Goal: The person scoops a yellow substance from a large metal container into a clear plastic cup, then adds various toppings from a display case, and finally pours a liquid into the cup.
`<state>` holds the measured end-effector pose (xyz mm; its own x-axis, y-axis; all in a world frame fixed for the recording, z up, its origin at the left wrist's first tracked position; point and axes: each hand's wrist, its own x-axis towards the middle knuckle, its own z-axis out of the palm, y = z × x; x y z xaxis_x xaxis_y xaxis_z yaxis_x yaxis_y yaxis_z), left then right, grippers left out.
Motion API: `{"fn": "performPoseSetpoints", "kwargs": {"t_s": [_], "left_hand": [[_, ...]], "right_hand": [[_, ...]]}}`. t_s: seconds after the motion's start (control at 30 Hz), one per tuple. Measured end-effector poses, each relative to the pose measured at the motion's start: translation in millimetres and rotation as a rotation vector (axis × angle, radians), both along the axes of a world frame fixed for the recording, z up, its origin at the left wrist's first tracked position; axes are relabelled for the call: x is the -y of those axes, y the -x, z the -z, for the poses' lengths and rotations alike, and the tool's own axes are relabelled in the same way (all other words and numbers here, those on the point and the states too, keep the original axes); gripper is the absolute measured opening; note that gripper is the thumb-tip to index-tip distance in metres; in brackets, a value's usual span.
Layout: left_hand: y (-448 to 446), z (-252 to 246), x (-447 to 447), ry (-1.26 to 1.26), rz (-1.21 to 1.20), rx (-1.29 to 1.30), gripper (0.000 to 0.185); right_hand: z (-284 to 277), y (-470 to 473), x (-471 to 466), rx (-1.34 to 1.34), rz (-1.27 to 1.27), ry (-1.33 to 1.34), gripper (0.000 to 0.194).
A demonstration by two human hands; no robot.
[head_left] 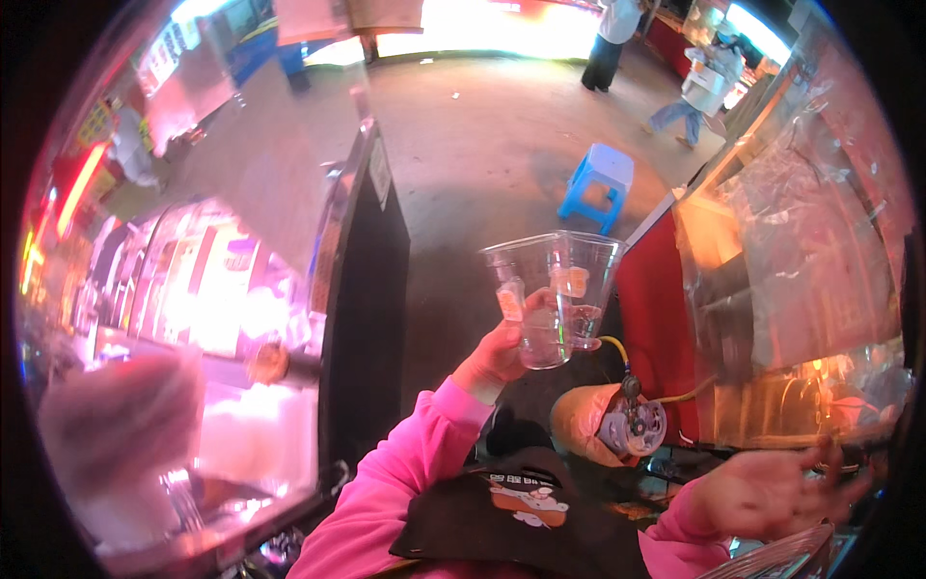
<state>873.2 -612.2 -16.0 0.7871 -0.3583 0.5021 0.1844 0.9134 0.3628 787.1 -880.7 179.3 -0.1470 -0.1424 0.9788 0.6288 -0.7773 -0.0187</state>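
My left hand (506, 340) holds two clear plastic cups side by side in front of my body. The nearer cup (542, 318) and the one beside it (597, 268) both bear a small orange and white sticker, and they look empty. My right hand (774, 488) is at the lower right, blurred, with its fingers spread and nothing seen in it. Just below it, clear ribbed plastic (785, 554), perhaps a stack of cups or lids, shows at the bottom edge.
A gas cylinder (582, 420) with a valve and yellow hose stands by a red panel (655, 318). A dark board (369, 311) rises at left beside a brightly lit counter. A blue plastic stool (597, 181) and two people are farther off. Plastic sheeting (810, 239) hangs at right.
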Motion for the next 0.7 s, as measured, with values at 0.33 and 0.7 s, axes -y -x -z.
{"fn": "performPoseSetpoints", "kwargs": {"t_s": [0.33,0.7], "left_hand": [[-284,-18,3,-0.558,-0.051,0.073,0.116],[-621,-28,-53,-0.582,-0.242,0.05,0.093]], "right_hand": [[157,-353,-63,-1.262,-1.131,-0.209,0.1],[165,-731,-155,-1.19,-1.246,-0.126,0.101]]}}
